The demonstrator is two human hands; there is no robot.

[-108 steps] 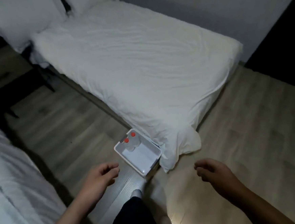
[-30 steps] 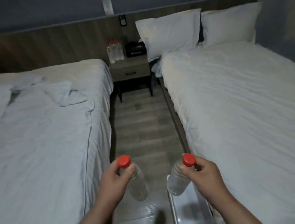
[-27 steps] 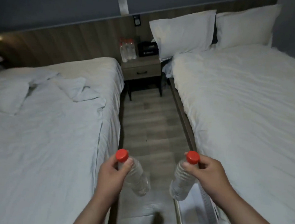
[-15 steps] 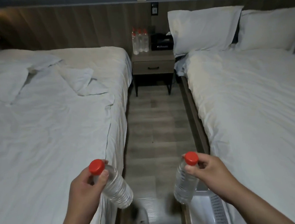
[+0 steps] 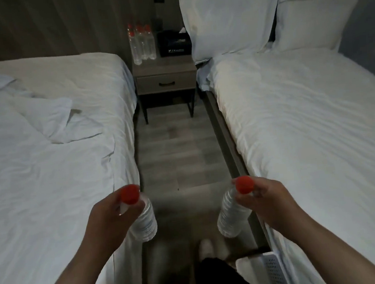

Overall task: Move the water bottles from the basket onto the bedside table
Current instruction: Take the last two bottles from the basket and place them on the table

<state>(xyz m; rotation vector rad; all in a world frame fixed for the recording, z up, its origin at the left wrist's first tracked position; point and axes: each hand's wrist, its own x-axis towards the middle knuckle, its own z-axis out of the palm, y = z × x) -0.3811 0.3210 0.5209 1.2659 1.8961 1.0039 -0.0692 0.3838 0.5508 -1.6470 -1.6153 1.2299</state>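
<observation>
**Hand state.** The left hand (image 5: 111, 217) grips the left bottle (image 5: 144, 222) at the neck, fingers curled just under its red cap (image 5: 130, 194). The bottle body hangs down and tilts inward, toward the other hand. The right hand (image 5: 271, 202) grips the right bottle (image 5: 231, 216) in the same manner, below its own red cap (image 5: 244, 185), body also tilted inward. Both bottles are clear of every surface, with a strip of floor (image 5: 178, 156) showing between them.

**Source.** The basket (image 5: 267, 270) lies below and behind the right hand, against the right bed (image 5: 315, 120). Only one corner is in view, so it cannot be told whether more bottles are inside.

**Destination.** The bedside table (image 5: 164, 64) stands well ahead of both hands, at the far end of the aisle between the right bed and the left bed (image 5: 48, 152). A cluster of upright bottles (image 5: 142, 44) already occupies the part of its top that lies ahead of the left hand. The exact count is unclear. A dark box (image 5: 175, 43) sits just beside them, toward the right-hand side.

**Progress.** Some bottles appear to be delivered. The pair in hand is out of the basket but not yet delivered, so the current step is judged to be the carry. Left to do: walk the aisle, then set both bottles upright on the bare front part of the tabletop. Whether this pair is the last cannot be confirmed.
</observation>
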